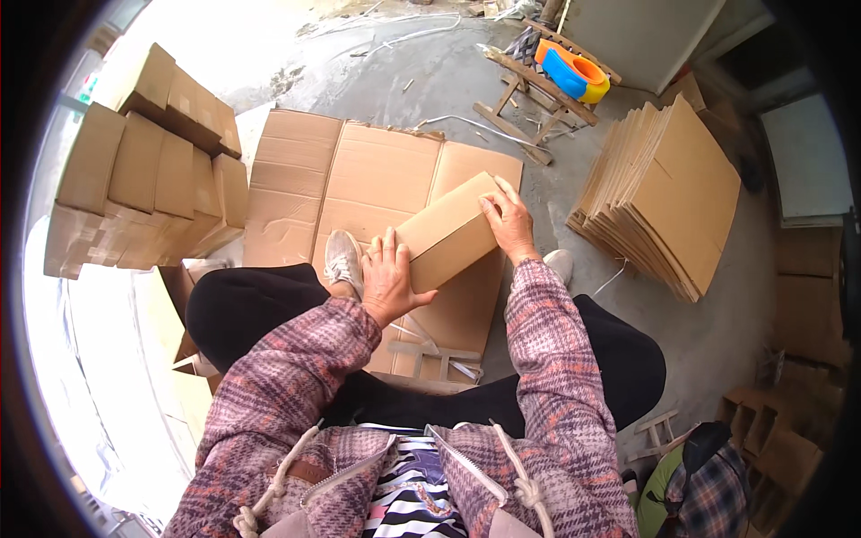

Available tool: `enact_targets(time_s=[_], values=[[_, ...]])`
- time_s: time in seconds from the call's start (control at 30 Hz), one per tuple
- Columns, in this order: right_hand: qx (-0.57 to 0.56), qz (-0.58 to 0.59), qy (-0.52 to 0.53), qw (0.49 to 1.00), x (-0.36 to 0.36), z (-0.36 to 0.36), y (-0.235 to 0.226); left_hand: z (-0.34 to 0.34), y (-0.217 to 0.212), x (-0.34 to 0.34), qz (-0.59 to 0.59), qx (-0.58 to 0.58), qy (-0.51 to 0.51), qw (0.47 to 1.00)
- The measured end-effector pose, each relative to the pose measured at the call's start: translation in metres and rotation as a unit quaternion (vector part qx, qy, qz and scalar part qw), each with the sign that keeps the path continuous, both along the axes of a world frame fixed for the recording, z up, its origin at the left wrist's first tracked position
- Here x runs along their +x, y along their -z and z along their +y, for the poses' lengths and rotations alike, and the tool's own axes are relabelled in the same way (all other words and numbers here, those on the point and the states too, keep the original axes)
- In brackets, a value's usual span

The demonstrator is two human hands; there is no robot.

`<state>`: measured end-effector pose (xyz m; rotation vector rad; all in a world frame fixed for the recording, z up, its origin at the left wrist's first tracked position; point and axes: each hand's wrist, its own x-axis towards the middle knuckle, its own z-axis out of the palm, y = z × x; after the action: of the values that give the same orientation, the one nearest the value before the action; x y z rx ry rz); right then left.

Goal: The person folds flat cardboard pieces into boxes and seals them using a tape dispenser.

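Concrete floor [430,67]: partly covered by flattened cardboard [377,170].
Narrow box [446,218]: angled over that cardboard, between shoes [342,258].
Left hand [389,280]: spread across its near-left end.
Right hand [510,222]: curled on its far-right end.
Dark seam [454,238]: might gape from uneven pressure.

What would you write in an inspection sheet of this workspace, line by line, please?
Surface: creased, flattened cardboard sheet on a grey floor.
Thing in hand: long brown carton; whether it touches the sheet, I cannot tell.
Left grip: fingers spread on the carton's left end.
Right grip: thumb and fingers on the carton's right end.
Clutter: wooden stand bearing orange, blue and yellow rings.
Cables: nothing seen for certain.
Surroundings: stacked boxes at left, a pile of flat cardboard at right.
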<state>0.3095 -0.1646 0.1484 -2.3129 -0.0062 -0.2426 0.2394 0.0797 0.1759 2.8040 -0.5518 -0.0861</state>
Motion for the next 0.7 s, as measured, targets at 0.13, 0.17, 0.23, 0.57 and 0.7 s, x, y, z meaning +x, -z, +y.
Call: enact_targets(time_s=[0.13,0.17,0.23,0.57,0.7], values=[[-0.075,0.019,-0.075,0.994,0.033,0.000,0.002,-0.049,0.003,-0.046,0.007,-0.015,-0.113,0.993],[-0.072,0.020,-0.076,0.994,0.033,0.004,0.005,-0.047,0.001,-0.051,0.008,-0.012,-0.113,0.993],[-0.102,-0.112,-0.050,0.987,0.034,0.011,0.012,-0.045,-0.004,-0.058,0.026,-0.014,-0.092,0.995],[-0.192,-0.092,-0.091,0.973,0.054,0.017,0.024,-0.039,-0.017,-0.044,0.056,0.069,0.092,0.992],[-0.185,-0.072,-0.095,0.976,0.057,0.017,0.022,-0.050,0.004,-0.007,0.035,-0.070,0.150,0.986]])
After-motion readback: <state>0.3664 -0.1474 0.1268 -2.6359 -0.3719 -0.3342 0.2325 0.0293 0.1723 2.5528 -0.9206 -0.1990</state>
